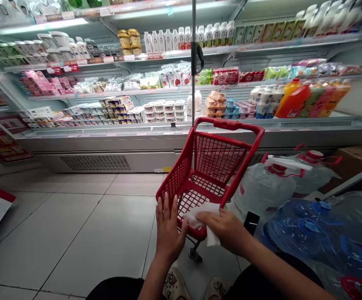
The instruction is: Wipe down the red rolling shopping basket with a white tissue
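A red plastic shopping cart [208, 177] with lattice sides and a handle at its far end stands in front of me. Fingers stretched out and apart, my left hand [167, 227] is at the cart's near left rim; whether it presses on the rim I cannot tell. My right hand [223, 227] grips a white wipe [212, 237] at the near right rim. Part of the wipe lies over the near edge, and some of it hangs down outside. Below the basket a dark caster wheel [195, 254] shows.
A refrigerated display case [112, 143] with dairy and drinks runs behind the cart. On the right stand large clear water jugs [259, 187], blue water jugs [306, 225] and a cardboard box [356, 156]. A dark phone-like object [251, 221] is beside the jugs. Grey tiles [74, 225] cover the floor.
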The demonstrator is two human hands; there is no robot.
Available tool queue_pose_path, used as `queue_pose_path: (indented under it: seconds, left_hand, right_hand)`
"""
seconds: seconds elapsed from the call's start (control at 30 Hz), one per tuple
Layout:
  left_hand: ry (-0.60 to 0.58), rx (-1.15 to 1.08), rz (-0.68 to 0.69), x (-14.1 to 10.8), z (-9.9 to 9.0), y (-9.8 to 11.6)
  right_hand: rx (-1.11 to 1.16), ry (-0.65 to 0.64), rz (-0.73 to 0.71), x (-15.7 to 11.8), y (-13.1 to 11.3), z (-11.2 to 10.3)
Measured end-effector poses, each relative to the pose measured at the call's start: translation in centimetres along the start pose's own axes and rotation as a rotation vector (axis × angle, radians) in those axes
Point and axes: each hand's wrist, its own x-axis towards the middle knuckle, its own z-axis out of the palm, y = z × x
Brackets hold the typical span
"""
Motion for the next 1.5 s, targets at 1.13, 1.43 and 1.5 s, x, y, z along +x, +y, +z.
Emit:
queue_pose_path:
  seconds: [1.13, 1.43, 1.5]
  left_hand:
    - [-0.039, 0.231, 0.258, 0.5, -0.7, 5.0]
    - [-0.048, 0.365, 0.215, 2.5, -0.7, 2.3]
    - [-0.04, 0.354, 0.216, 3.3, -0.6, 1.2]
  right_hand:
    - [-0.294, 0.163, 0.258, -3.6, 4.1, -1.8]
    - [-0.238, 0.083, -0.012, -1.9, 3.2, -0.2]
    - [-0.258, 0.079, 0.024, -2.4, 6.0, -1.8]
